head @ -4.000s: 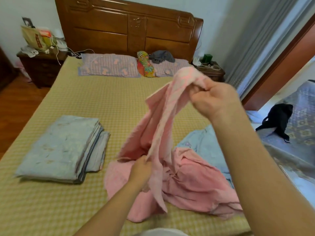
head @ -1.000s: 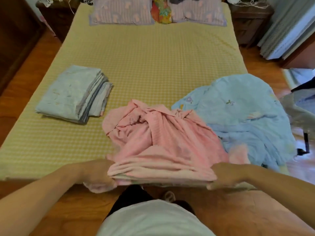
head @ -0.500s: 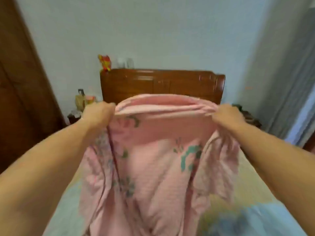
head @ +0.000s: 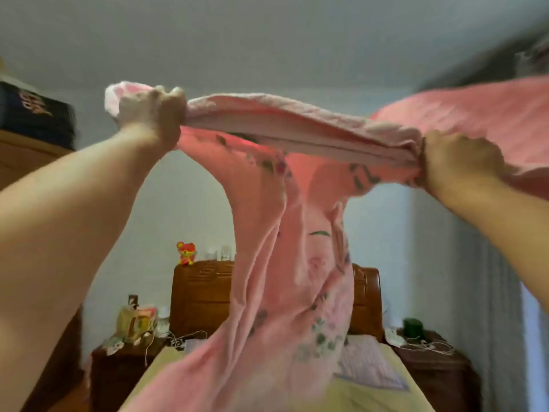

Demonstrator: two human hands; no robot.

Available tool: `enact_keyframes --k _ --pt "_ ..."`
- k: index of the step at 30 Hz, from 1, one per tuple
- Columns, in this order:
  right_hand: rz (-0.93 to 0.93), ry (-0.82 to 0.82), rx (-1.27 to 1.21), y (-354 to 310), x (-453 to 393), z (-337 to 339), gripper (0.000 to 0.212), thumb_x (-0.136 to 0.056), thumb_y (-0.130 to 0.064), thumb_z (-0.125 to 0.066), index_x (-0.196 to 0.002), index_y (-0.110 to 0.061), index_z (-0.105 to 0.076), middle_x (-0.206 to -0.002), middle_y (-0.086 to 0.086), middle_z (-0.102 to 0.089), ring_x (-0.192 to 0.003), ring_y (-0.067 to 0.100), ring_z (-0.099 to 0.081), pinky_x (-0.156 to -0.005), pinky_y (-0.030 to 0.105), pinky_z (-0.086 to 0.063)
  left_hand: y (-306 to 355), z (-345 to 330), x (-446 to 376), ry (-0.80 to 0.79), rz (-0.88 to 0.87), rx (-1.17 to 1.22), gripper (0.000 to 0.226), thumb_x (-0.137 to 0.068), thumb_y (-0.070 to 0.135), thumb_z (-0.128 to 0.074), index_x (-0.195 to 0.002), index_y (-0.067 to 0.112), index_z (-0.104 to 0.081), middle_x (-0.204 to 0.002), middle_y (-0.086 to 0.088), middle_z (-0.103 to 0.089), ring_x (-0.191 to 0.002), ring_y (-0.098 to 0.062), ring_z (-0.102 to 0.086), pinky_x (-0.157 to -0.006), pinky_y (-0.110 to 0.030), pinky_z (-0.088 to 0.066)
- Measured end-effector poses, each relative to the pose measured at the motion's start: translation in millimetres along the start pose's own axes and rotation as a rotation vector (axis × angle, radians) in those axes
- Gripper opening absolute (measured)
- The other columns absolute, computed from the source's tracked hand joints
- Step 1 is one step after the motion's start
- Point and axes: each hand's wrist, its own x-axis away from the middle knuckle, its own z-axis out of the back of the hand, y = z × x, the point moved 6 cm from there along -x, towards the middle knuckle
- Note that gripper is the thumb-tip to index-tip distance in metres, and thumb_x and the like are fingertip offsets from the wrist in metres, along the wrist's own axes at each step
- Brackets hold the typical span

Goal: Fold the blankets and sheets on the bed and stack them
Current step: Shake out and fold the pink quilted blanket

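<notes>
while both hands (head: 300, 138) clutch it, pink blanket (head: 285, 292) hangs.

Both bare arms were raised high and stretched forward, well apart from each other. The left hand (head: 151, 120) was closed in a fist, knuckles up, gripping the bunched edge of the pink floral cotton blanket (head: 291, 263). The right hand (head: 457, 162), held slightly lower, had its fingers curled tight round the same edge.
</notes>
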Motion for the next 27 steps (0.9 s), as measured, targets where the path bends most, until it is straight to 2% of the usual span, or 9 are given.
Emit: enact_keyframes --k 4,9,11,13,16,19,21,24,27 --pt "0.089 -0.132 0.006 24 73 3 0.019 -0.093 -0.009 -0.047 -0.107 -0.005 -0.059 -0.106 0.028 -0.066 -0.096 0.048 -0.064 -0.077 0.045 -0.049 20 22 58 -0.131 -0.003 0.082 0.026 -0.079 0.004 -0.065 -0.103 0.009 -0.057 -0.103 -0.024 -0.058 -0.095 -0.047 -0.065 -0.08 -0.048 -0.046" --pt "0.394 -0.253 -0.048 55 227 -20 0.013 -0.084 -0.006 -0.058 -0.097 -0.009 -0.059 -0.077 0.02 -0.065 -0.062 0.039 -0.064 -0.051 0.036 -0.043 23 25 246 -0.312 -0.071 0.248 0.025 -0.077 0.002 -0.067 -0.096 0.01 -0.053 -0.096 -0.021 -0.055 -0.084 -0.047 -0.064 -0.063 -0.048 -0.047" --pt "0.567 -0.297 -0.13 65 324 -38 0.017 -0.072 0.005 -0.059 -0.084 -0.006 -0.061 -0.061 0.016 -0.058 -0.045 0.034 -0.057 -0.041 0.032 -0.039 26 23 366 -0.545 -0.195 0.247 0.026 -0.077 0.001 -0.063 -0.094 0.015 -0.05 -0.092 -0.01 -0.051 -0.077 -0.041 -0.064 -0.054 -0.044 -0.051" --pt "0.668 -0.407 -0.173 81 424 -63 0.037 -0.059 0.005 -0.052 -0.092 -0.008 -0.061 -0.062 0.012 -0.055 -0.043 0.031 -0.053 -0.039 0.032 -0.038 26 27 497 -0.805 -0.307 0.191 0.033 -0.075 0.002 -0.066 -0.095 0.022 -0.049 -0.091 -0.001 -0.046 -0.074 -0.032 -0.063 -0.051 -0.04 -0.051" --pt "0.641 -0.722 -0.23 105 556 -90 0.051 -0.052 0.003 -0.065 -0.097 -0.017 -0.052 -0.069 0.005 -0.051 -0.045 0.031 -0.056 -0.035 0.035 -0.037 25 58 642 -1.108 -0.252 0.222 0.039 -0.073 0.005 -0.075 -0.096 0.029 -0.054 -0.091 0.006 -0.049 -0.079 -0.019 -0.06 -0.058 -0.032 -0.048" --pt "0.597 -1.069 -0.222 121 656 -91 0.061 -0.039 -0.006 -0.083 -0.091 -0.023 -0.057 -0.068 -0.001 -0.052 -0.044 0.024 -0.059 -0.033 0.031 -0.028 28 96 741 -1.29 -0.206 0.173 0.02 -0.088 0.024 -0.066 -0.104 0.031 -0.058 -0.101 0.004 -0.057 -0.092 -0.019 -0.061 -0.064 -0.03 -0.034" --pt "0.555 -1.22 -0.215 131 703 -92 0.068 -0.031 -0.014 -0.087 -0.087 -0.026 -0.051 -0.067 -0.002 -0.052 -0.044 0.023 -0.06 -0.035 0.029 -0.023 24 110 790 -1.381 -0.08 0.204 0.023 -0.08 0.019 -0.073 -0.097 0.03 -0.061 -0.088 0.001 -0.059 -0.078 -0.024 -0.063 -0.06 -0.033 -0.031" --pt "0.545 -1.349 -0.157 138 760 -92 0.069 -0.024 -0.021 -0.089 -0.086 -0.022 -0.057 -0.069 0.002 -0.053 -0.047 0.025 -0.06 -0.032 0.032 -0.037 7 115 848 -1.396 -0.035 0.19 0.031 -0.059 0.019 -0.074 -0.082 0.029 -0.056 -0.065 0.001 -0.052 -0.052 -0.029 -0.06 -0.048 -0.03 -0.029" --pt "0.561 -1.455 -0.041 143 803 -93 0.048 -0.045 -0.023 -0.088 -0.088 -0.021 -0.065 -0.075 0.003 -0.056 -0.059 0.026 -0.064 -0.041 0.035 -0.043 -13 117 886 -1.523 0.095 0.155 0.027 -0.063 0.031 -0.072 -0.08 0.024 -0.053 -0.068 -0.002 -0.053 -0.055 -0.033 -0.06 -0.048 -0.034 -0.037"
